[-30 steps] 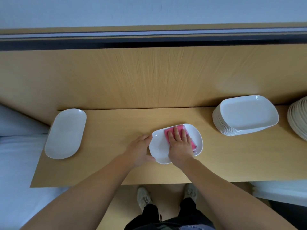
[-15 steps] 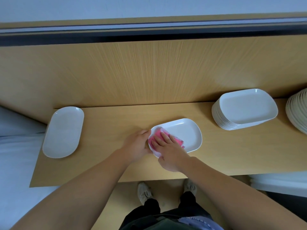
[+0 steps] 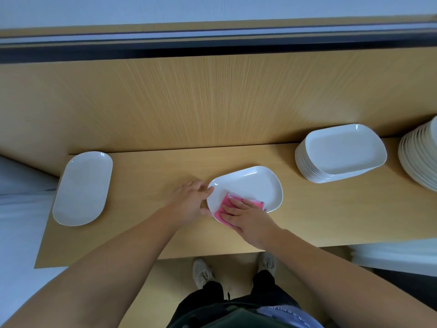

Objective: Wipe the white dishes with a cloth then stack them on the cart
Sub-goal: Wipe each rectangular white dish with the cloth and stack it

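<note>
Pink cloth (image 3: 238,204), folded: pressed by the flat fingers of the right hand (image 3: 250,218) onto the near-left part of the white dish (image 3: 255,185). Left hand (image 3: 189,202): forefinger and thumb grip the dish's left rim, presumably to stop it sliding. Dish: flat on the wooden desk (image 3: 153,176), near rim close to the front edge. Right of the dish, apart: stack of dishes (image 3: 343,152). Left of the dish, well apart: oval platter (image 3: 82,188), with bare desk between for carrying across.

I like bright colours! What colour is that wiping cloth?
The cloth is pink, pressed on the dish by the right hand; head view shows it.
</note>
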Demonstrator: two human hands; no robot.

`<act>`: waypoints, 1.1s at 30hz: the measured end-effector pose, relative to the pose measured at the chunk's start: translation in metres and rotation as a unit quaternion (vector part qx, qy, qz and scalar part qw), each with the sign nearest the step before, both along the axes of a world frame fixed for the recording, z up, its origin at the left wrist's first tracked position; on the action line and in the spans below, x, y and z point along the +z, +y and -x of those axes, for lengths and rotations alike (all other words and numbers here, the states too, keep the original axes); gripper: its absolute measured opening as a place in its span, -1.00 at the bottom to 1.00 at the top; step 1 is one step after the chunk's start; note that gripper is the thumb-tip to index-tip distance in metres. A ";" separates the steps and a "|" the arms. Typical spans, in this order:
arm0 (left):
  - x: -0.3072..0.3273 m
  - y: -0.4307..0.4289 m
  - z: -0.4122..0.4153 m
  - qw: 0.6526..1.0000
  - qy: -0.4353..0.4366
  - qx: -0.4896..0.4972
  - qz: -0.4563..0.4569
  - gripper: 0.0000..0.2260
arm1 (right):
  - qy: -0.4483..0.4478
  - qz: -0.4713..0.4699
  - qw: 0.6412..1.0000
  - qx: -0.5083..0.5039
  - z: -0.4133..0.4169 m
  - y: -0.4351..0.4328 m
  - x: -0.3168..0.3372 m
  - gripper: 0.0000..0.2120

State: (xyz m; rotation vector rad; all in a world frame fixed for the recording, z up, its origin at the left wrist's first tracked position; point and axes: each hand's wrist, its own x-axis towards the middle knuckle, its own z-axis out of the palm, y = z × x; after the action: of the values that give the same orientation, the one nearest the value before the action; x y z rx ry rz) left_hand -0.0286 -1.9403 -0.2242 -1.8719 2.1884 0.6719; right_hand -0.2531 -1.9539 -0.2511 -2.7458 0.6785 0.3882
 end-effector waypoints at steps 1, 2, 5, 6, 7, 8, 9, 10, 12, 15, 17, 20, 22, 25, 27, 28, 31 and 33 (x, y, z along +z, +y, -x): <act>0.001 0.000 0.000 1.000 0.005 0.004 -0.003 -0.32 | -0.013 -0.002 1.000 0.007 0.006 -0.001 0.001 -0.57; 0.001 0.000 0.000 1.000 0.011 0.007 -0.004 -0.33 | -0.045 0.005 0.999 0.012 0.012 -0.002 0.003 -0.60; 0.001 0.001 0.000 1.000 0.021 0.009 0.004 -0.36 | -0.071 -0.016 0.996 0.042 0.028 -0.018 0.010 -0.62; 0.002 0.002 -0.001 1.000 0.019 0.007 0.008 -0.37 | -0.057 -0.024 0.997 0.043 0.033 -0.024 0.013 -0.56; 0.003 0.002 -0.001 1.000 0.016 0.002 0.009 -0.37 | -0.041 -0.039 0.997 0.042 0.036 -0.029 0.016 -0.53; 0.003 0.002 -0.002 1.000 0.011 -0.006 0.010 -0.36 | -0.025 -0.050 0.998 0.039 0.039 -0.034 0.021 -0.53; 0.003 0.002 -0.002 1.000 0.005 -0.014 0.010 -0.35 | -0.021 -0.055 0.998 0.035 0.041 -0.040 0.025 -0.53; 0.005 0.001 -0.001 1.000 0.002 -0.021 0.009 -0.34 | -0.017 -0.055 0.998 0.023 0.042 -0.045 0.031 -0.53; 0.006 0.003 0.000 0.999 -0.005 -0.029 0.025 -0.31 | -0.022 -0.053 0.998 -0.004 0.039 -0.055 0.047 -0.52; 0.008 0.006 0.003 0.997 -0.007 -0.038 0.063 -0.32 | -0.045 0.017 0.999 -0.005 0.026 -0.073 0.062 -0.58; 0.010 0.009 0.006 0.994 0.016 -0.068 0.083 -0.43 | -0.048 0.064 0.996 0.040 0.015 -0.083 0.058 -0.50; -0.001 0.012 0.012 0.984 0.040 -0.140 0.105 -0.57 | -0.030 0.099 0.993 0.058 0.004 -0.083 0.042 -0.46; -0.008 0.013 0.018 0.980 0.048 -0.162 0.108 -0.61 | 0.024 0.083 0.995 0.053 0.002 -0.080 0.031 -0.43; -0.017 0.015 0.021 0.980 0.050 -0.173 0.088 -0.74 | 0.051 0.063 0.996 0.043 0.004 -0.075 0.020 -0.52; -0.015 0.014 0.023 0.985 0.045 -0.157 0.055 -0.70 | 0.056 0.047 0.997 0.030 0.009 -0.078 0.015 -0.51; -0.013 0.013 0.025 0.988 0.041 -0.148 0.018 -0.63 | 0.072 0.056 0.995 0.029 0.012 -0.079 0.014 -0.50; -0.014 0.011 0.026 0.981 0.028 -0.187 0.051 -0.55 | 0.104 0.069 0.992 0.011 0.023 -0.083 0.012 -0.45; -0.014 0.009 0.028 0.985 0.026 -0.168 0.044 -0.60 | 0.116 0.062 0.990 -0.051 0.034 -0.084 0.012 -0.43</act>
State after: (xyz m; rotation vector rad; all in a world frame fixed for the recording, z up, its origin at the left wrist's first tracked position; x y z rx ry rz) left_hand -0.0566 -1.9315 -0.2379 -1.4793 2.5205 0.5716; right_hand -0.2869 -2.0382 -0.2390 -2.7927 0.9272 0.6691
